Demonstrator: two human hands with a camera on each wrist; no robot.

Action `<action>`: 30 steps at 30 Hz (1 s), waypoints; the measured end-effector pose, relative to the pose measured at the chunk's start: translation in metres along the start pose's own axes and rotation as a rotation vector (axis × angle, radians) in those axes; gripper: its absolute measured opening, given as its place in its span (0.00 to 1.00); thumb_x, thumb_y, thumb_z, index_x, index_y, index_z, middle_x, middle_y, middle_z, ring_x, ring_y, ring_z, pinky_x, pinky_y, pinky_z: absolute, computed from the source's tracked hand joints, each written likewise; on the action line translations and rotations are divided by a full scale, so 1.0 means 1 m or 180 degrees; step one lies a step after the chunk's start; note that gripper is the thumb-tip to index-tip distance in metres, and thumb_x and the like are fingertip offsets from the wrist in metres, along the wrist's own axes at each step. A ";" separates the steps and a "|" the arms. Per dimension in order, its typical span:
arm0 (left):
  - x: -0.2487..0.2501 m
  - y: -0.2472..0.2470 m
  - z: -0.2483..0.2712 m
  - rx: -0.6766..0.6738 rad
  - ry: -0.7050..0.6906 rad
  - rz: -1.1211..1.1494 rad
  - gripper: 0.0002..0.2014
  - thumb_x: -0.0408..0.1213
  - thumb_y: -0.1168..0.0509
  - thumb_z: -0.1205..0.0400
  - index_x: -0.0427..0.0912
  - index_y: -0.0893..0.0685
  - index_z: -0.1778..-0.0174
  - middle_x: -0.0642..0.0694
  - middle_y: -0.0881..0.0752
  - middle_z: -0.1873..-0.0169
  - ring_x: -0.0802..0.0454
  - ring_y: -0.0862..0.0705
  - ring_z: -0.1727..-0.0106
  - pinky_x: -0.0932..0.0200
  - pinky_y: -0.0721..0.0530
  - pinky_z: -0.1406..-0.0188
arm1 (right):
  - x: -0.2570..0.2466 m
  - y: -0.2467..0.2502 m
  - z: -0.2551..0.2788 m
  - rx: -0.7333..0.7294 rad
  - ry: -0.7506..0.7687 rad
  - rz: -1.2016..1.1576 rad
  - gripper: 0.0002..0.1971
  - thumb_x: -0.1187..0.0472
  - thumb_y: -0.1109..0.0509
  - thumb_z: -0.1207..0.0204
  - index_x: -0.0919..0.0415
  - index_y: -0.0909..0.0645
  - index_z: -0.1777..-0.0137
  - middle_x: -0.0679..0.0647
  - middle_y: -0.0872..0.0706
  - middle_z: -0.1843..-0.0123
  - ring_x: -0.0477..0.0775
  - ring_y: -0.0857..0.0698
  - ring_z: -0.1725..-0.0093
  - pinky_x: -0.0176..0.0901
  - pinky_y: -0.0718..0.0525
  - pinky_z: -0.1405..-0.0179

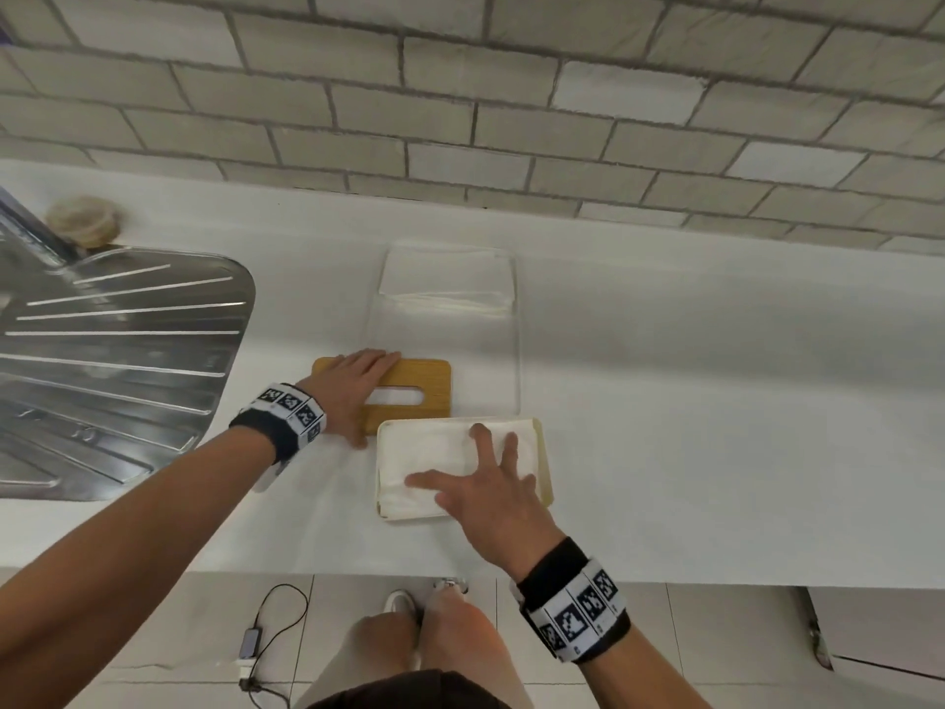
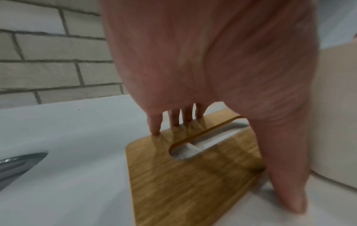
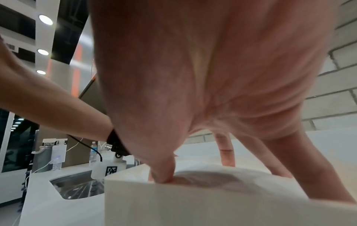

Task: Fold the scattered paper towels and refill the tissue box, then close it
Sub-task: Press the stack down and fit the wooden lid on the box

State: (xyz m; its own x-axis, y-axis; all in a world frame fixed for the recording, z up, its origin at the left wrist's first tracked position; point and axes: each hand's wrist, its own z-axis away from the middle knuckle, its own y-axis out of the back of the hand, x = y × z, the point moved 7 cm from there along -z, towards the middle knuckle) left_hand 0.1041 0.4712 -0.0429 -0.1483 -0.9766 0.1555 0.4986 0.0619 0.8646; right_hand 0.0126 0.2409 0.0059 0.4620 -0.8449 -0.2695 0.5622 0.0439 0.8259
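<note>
A wooden lid [image 1: 424,381] with a slot lies on the white counter, just left of and behind the cream tissue box [image 1: 546,468]. My left hand [image 1: 365,401] spans the lid, fingers over its far edge and thumb at its near edge, gripping it. In the left wrist view the lid [image 2: 183,175] sits under the left hand [image 2: 231,160], with the box wall [image 2: 338,107] at right. Folded white paper towels [image 1: 424,452] fill the box. My right hand [image 1: 463,463] presses on them with spread, straight fingers. The right wrist view shows the thumb [image 3: 162,174] pushing into the towels [image 3: 222,182].
A steel sink drainboard [image 1: 117,350] takes up the counter's left side, with a pale scrubber [image 1: 84,220] behind it. A clear plastic wrapper holding a white folded stack [image 1: 445,284] lies behind the lid. A brick wall [image 1: 511,120] backs the counter.
</note>
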 end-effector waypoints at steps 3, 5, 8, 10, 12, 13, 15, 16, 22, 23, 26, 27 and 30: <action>0.001 0.007 -0.003 0.0127 0.0082 -0.0113 0.70 0.56 0.11 0.41 0.43 0.47 0.08 0.43 0.36 0.14 0.40 0.32 0.16 0.44 0.33 0.15 | -0.002 -0.001 -0.004 -0.0106 -0.0025 0.0076 0.31 0.61 0.43 0.04 0.19 0.37 0.18 0.59 0.60 0.10 0.90 0.63 0.13 0.96 0.34 0.23; 0.000 0.016 -0.002 0.0221 0.0120 -0.0230 0.70 0.56 0.11 0.44 0.42 0.43 0.10 0.42 0.32 0.17 0.40 0.30 0.19 0.45 0.28 0.18 | -0.003 -0.002 -0.003 -0.0160 -0.0002 0.0018 0.29 0.60 0.45 0.04 0.20 0.36 0.18 0.57 0.61 0.11 0.90 0.65 0.12 0.98 0.37 0.24; -0.008 0.049 0.012 0.0581 0.0416 -0.0205 0.69 0.60 0.12 0.46 0.41 0.39 0.12 0.41 0.28 0.20 0.37 0.26 0.23 0.39 0.21 0.26 | -0.002 -0.002 0.004 -0.0020 0.0053 -0.0142 0.22 0.45 0.50 0.05 0.16 0.39 0.18 0.54 0.60 0.09 0.85 0.65 0.10 0.98 0.43 0.22; -0.012 0.083 0.030 0.0947 0.0596 0.0003 0.68 0.62 0.12 0.47 0.42 0.37 0.13 0.40 0.26 0.24 0.36 0.25 0.26 0.35 0.19 0.31 | 0.001 -0.001 0.011 0.0089 0.0091 -0.0085 0.23 0.41 0.50 0.08 0.12 0.44 0.18 0.52 0.59 0.07 0.80 0.64 0.08 0.92 0.42 0.20; -0.005 0.112 0.050 0.1228 0.0586 0.0325 0.68 0.65 0.14 0.47 0.45 0.36 0.13 0.42 0.26 0.26 0.37 0.26 0.27 0.33 0.19 0.32 | 0.006 0.005 0.019 0.0187 0.0153 -0.0123 0.25 0.41 0.49 0.08 0.12 0.45 0.17 0.51 0.57 0.06 0.75 0.61 0.07 0.86 0.38 0.17; 0.005 0.122 0.059 0.1287 0.0504 0.0465 0.68 0.66 0.15 0.47 0.46 0.37 0.13 0.44 0.26 0.26 0.38 0.27 0.28 0.34 0.19 0.31 | 0.011 0.011 0.025 0.0323 0.0173 -0.0188 0.25 0.43 0.47 0.09 0.14 0.41 0.16 0.51 0.53 0.06 0.71 0.55 0.06 0.81 0.33 0.16; 0.034 0.130 0.076 0.1260 0.0272 0.0584 0.68 0.69 0.18 0.47 0.49 0.38 0.12 0.48 0.27 0.27 0.43 0.28 0.28 0.37 0.20 0.30 | 0.026 0.034 0.039 0.0925 0.0147 -0.0413 0.23 0.49 0.40 0.10 0.25 0.25 0.20 0.48 0.34 0.11 0.60 0.33 0.11 0.66 0.17 0.25; 0.052 0.129 0.084 0.1209 0.0136 0.0523 0.68 0.71 0.19 0.47 0.50 0.39 0.12 0.49 0.27 0.28 0.45 0.27 0.29 0.39 0.20 0.30 | 0.037 0.049 0.050 0.1363 0.0069 -0.0515 0.20 0.53 0.37 0.12 0.32 0.18 0.25 0.45 0.24 0.18 0.55 0.23 0.19 0.59 0.12 0.34; 0.135 0.071 0.095 0.0847 -0.0460 0.0202 0.68 0.75 0.25 0.44 0.47 0.41 0.10 0.50 0.28 0.25 0.49 0.27 0.30 0.44 0.21 0.30 | 0.061 0.101 0.081 0.2184 0.0242 -0.0845 0.40 0.25 0.28 0.23 0.39 0.31 0.15 0.45 0.28 0.15 0.50 0.30 0.15 0.50 0.26 0.22; 0.144 0.059 0.092 0.0816 -0.0524 0.0192 0.68 0.75 0.25 0.44 0.47 0.41 0.10 0.50 0.28 0.25 0.49 0.27 0.29 0.44 0.22 0.29 | 0.057 0.092 0.069 0.1711 0.0366 -0.0701 0.54 0.19 0.27 0.30 0.38 0.42 0.08 0.45 0.39 0.08 0.50 0.42 0.07 0.55 0.36 0.12; 0.157 0.032 0.082 0.0885 -0.0559 0.0182 0.68 0.75 0.24 0.45 0.45 0.40 0.11 0.50 0.28 0.22 0.49 0.27 0.26 0.44 0.24 0.25 | 0.060 0.052 0.030 0.0606 0.0411 -0.0268 0.75 0.19 0.19 0.42 0.38 0.66 0.06 0.39 0.60 0.04 0.47 0.67 0.05 0.66 0.60 0.06; 0.157 0.027 0.079 0.0917 -0.0536 0.0227 0.67 0.74 0.24 0.45 0.46 0.38 0.11 0.50 0.28 0.22 0.49 0.26 0.25 0.45 0.24 0.24 | 0.065 0.042 0.018 0.0441 0.0367 -0.0227 0.77 0.23 0.15 0.43 0.40 0.67 0.06 0.39 0.59 0.04 0.48 0.66 0.05 0.68 0.59 0.06; 0.149 0.016 0.074 0.0992 -0.0480 0.0404 0.63 0.74 0.24 0.44 0.49 0.34 0.14 0.51 0.27 0.22 0.49 0.25 0.24 0.44 0.25 0.22 | 0.079 0.031 -0.002 0.0444 0.0332 -0.0146 0.75 0.33 0.10 0.44 0.45 0.57 0.05 0.45 0.46 0.09 0.52 0.47 0.07 0.66 0.43 0.07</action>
State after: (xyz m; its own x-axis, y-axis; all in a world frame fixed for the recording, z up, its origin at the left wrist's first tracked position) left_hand 0.0267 0.3419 0.0294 -0.2377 -0.9173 0.3195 0.2406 0.2631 0.9343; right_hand 0.0677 0.1766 0.0099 0.5109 -0.7841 -0.3524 0.4870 -0.0737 0.8703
